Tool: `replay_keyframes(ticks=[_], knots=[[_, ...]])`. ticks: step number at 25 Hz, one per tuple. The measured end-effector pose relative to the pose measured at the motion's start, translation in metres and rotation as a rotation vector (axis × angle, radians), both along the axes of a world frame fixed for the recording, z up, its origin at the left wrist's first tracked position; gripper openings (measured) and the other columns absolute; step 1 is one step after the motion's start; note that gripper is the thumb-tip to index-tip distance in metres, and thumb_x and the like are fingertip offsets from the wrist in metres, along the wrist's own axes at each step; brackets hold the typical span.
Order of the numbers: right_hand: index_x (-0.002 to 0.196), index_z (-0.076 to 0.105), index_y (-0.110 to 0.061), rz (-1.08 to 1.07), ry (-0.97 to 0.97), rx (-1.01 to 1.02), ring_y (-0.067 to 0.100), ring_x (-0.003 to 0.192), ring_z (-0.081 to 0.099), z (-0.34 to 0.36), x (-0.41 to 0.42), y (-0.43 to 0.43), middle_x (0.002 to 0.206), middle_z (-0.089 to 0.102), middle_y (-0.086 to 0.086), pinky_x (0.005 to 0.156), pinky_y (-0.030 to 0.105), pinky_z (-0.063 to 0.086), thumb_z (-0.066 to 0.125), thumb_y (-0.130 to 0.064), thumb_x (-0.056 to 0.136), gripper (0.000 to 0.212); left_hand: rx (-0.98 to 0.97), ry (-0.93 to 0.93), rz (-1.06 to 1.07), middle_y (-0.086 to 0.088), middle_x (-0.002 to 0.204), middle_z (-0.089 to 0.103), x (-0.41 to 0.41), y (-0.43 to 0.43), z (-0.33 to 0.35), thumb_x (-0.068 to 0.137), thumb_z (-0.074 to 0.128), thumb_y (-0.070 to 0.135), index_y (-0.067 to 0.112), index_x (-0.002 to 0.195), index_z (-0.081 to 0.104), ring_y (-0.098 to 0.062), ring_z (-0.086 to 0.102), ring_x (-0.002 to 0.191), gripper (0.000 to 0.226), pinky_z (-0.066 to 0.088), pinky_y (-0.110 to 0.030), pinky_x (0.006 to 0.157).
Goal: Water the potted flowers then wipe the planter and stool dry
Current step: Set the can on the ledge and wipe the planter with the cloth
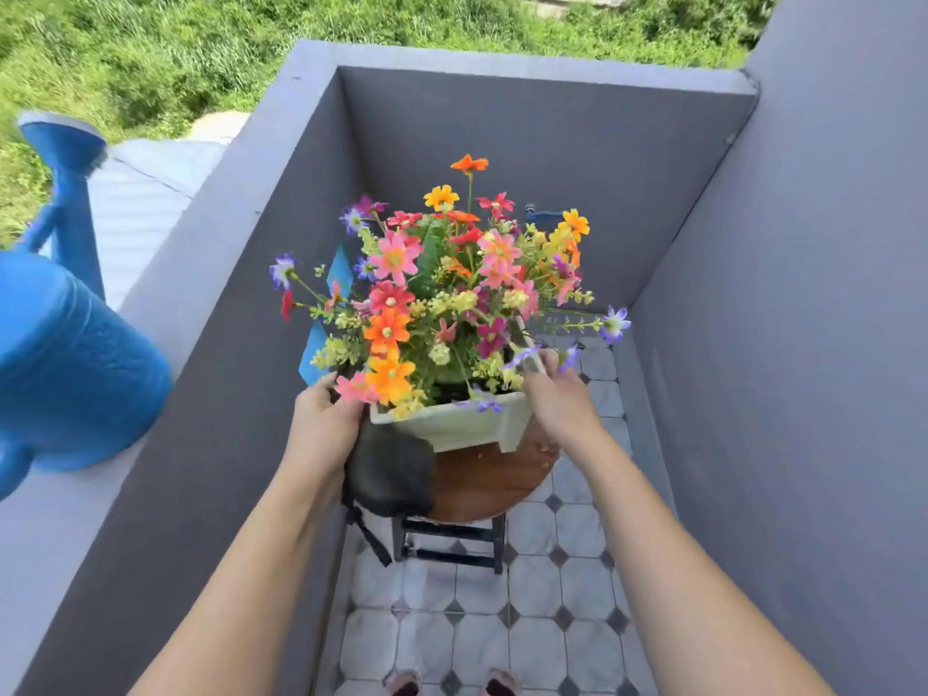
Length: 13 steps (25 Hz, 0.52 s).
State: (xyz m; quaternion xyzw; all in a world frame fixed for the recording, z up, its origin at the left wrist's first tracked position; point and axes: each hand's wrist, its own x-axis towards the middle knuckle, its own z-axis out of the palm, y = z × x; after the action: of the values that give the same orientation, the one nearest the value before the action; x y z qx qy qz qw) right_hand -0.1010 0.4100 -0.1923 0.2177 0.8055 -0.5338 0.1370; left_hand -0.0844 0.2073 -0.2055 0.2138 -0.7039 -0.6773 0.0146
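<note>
Two bare arms reach forward from 6 o'clock. The left hand (321, 424), at 9 o'clock of the planter (452, 427), curls its fingers on the rim beside a dark cloth (389, 472) draped over the stool (494, 482). The right hand (557, 401), at 3 o'clock, grips the opposite rim. The pale planter, full of flowers (442, 293), sits on the round wooden stool. A blue watering can (65, 359) rests on the wall (165, 313) at 9 o'clock. Likely steadying or shifting for wiping: keep it level, lift evenly.
</note>
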Motion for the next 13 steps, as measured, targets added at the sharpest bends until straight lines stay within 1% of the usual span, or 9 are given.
replay_keyframes(ticks=[2,3,5,7,9,10,11,12,13], knots=[[0.075,0.048,-0.021,-0.069,-0.021,-0.068,0.017,0.063,0.040,0.006,-0.009,-0.011,0.067,0.041,-0.003,0.057,0.030,0.034,0.049,-0.020,0.077,0.003,0.073,-0.030,-0.011,0.012,0.046,0.063,-0.016,-0.005,0.010,0.089,0.057,0.008,0.013,0.066,0.060,-0.010,0.057,0.055,0.024,0.047,-0.017,0.047],[0.077,0.052,-0.020,-0.100,-0.025,-0.044,0.022,0.068,0.043,0.002,-0.015,-0.014,0.069,0.044,-0.002,0.060,0.031,0.033,0.048,-0.023,0.069,0.009,0.147,-0.044,0.010,0.008,0.050,0.066,-0.023,-0.006,0.011,0.089,0.060,0.014,0.013,0.069,0.062,-0.013,0.059,0.053,0.020,0.049,-0.018,0.047],[0.080,0.058,-0.013,-0.070,-0.057,0.036,0.025,0.078,0.048,-0.006,-0.028,-0.018,0.077,0.048,0.006,0.068,0.037,0.036,0.039,-0.023,0.066,0.025,0.319,-0.036,0.136,-0.001,0.068,0.072,-0.031,-0.006,0.009,0.089,0.062,0.025,0.013,0.078,0.067,-0.014,0.065,0.058,0.017,0.054,-0.023,0.053],[0.073,0.053,-0.013,-0.074,-0.086,0.079,0.029,0.085,0.053,-0.001,-0.033,-0.023,0.082,0.050,0.010,0.073,0.043,0.044,0.033,-0.022,0.067,0.023,0.388,0.048,0.252,-0.002,0.088,0.071,-0.025,0.002,0.003,0.092,0.057,0.029,0.016,0.090,0.068,-0.012,0.066,0.072,0.017,0.056,-0.023,0.064],[0.075,0.047,-0.014,-0.073,-0.072,0.057,0.027,0.083,0.049,0.008,-0.032,-0.027,0.089,0.049,0.010,0.076,0.043,0.045,0.034,-0.017,0.080,0.014,0.236,0.192,0.230,0.006,0.102,0.065,-0.007,0.016,-0.002,0.094,0.056,0.025,0.021,0.105,0.066,-0.003,0.061,0.089,0.017,0.051,-0.018,0.082],[0.074,0.044,-0.015,-0.094,-0.063,0.039,0.024,0.075,0.043,0.010,-0.031,-0.029,0.088,0.048,0.009,0.068,0.039,0.039,0.034,-0.013,0.084,0.015,0.076,0.236,0.216,0.012,0.104,0.059,0.001,0.025,-0.005,0.093,0.056,0.024,0.023,0.112,0.064,0.004,0.055,0.094,0.021,0.042,-0.010,0.088],[0.068,0.038,-0.018,-0.112,-0.063,0.038,0.022,0.065,0.035,0.009,-0.032,-0.029,0.083,0.045,0.007,0.059,0.035,0.031,0.033,-0.009,0.084,0.020,-0.096,0.269,0.242,0.014,0.103,0.052,0.007,0.032,-0.008,0.093,0.056,0.025,0.021,0.117,0.063,0.007,0.049,0.096,0.025,0.034,-0.003,0.089],[0.063,0.032,-0.021,-0.117,-0.061,0.048,0.020,0.060,0.029,0.007,-0.031,-0.027,0.079,0.042,0.006,0.055,0.033,0.024,0.033,-0.008,0.083,0.024,-0.243,0.300,0.288,0.012,0.105,0.047,0.008,0.037,-0.014,0.092,0.056,0.026,0.018,0.122,0.061,0.003,0.044,0.101,0.031,0.028,-0.001,0.091],[0.062,0.029,-0.022,-0.124,-0.066,0.033,0.020,0.059,0.028,0.007,-0.031,-0.026,0.077,0.041,0.007,0.054,0.033,0.025,0.033,-0.009,0.081,0.023,-0.315,0.332,0.300,0.007,0.114,0.045,0.007,0.041,-0.017,0.092,0.055,0.026,0.015,0.127,0.059,-0.004,0.041,0.110,0.037,0.025,-0.004,0.097]])
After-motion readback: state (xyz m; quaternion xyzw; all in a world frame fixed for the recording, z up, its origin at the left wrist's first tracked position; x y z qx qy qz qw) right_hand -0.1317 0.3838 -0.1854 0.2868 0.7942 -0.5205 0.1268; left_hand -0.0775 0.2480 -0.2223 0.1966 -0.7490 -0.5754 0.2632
